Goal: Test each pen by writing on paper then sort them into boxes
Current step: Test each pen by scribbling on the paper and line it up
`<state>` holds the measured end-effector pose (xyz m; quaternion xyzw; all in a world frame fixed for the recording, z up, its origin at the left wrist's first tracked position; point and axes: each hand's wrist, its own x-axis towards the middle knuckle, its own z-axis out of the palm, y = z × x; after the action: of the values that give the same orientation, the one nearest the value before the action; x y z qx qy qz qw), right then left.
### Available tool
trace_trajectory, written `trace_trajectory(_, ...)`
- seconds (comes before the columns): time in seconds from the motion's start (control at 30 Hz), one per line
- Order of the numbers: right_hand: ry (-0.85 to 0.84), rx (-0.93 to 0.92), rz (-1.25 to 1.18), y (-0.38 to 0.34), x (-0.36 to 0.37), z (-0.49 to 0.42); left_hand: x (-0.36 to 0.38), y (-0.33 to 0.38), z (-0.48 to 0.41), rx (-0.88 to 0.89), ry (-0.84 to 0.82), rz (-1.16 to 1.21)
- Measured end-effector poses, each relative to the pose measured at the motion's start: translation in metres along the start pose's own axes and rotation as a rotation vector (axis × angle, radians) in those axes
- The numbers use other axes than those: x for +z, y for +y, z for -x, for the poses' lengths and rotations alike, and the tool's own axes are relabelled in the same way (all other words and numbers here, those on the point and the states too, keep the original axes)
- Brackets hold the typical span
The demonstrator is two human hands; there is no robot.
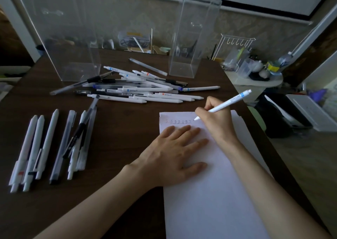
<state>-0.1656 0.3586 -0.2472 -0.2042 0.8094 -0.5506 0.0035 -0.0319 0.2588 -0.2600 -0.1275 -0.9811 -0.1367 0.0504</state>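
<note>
While the left hand [175,153] lies flat, fingers spread, pressing the paper [215,193], the right hand [215,118] pinches a white pen [228,102] with its tip at the paper's top edge, just right of a row of written marks [179,121]. Left of the paper: lined-up pens [49,147]. Beyond the paper: loose pen pile [138,87], then two clear boxes [193,36].
</note>
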Motion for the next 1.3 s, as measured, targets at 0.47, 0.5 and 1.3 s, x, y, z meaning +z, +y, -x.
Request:
trace_trajectory(0.47,-0.03,-0.085,0.069,0.0055,0.0001,-0.0015,0.0018,-0.0018,-0.0011,-0.003,0.022,-0.013)
trace_trajectory(0.5,-0.032,-0.086,0.066,0.0057,0.0001,-0.0014,0.0018,-0.0021,-0.0011,-0.003,0.019,0.003)
trace_trajectory(1.3,-0.003,-0.08,0.07,0.001,0.0005,0.0048,-0.0043,-0.004,-0.0028,-0.127,0.311,0.15)
